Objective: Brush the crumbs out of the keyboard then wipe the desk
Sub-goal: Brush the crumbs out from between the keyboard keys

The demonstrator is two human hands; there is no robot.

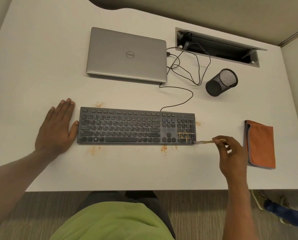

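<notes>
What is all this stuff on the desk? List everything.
keyboard: one, black, middle of the desk.
crumbs: several patches, orange, on the number pad and around the keyboard.
brush: one, pale handle, blurred, at the keyboard's right near corner.
cloth: one, orange with grey edge, folded, right of the keyboard.
laptop: one, silver, closed, behind the keyboard.
mesh cup: one, black, on its side, right of the laptop.
cables: at least two, black, right of the laptop.
hatch: one, grey, open, far right.
desk: one, white.
left hand: flat on the desk, against the keyboard's left end.
right hand: pinching the brush.
</notes>
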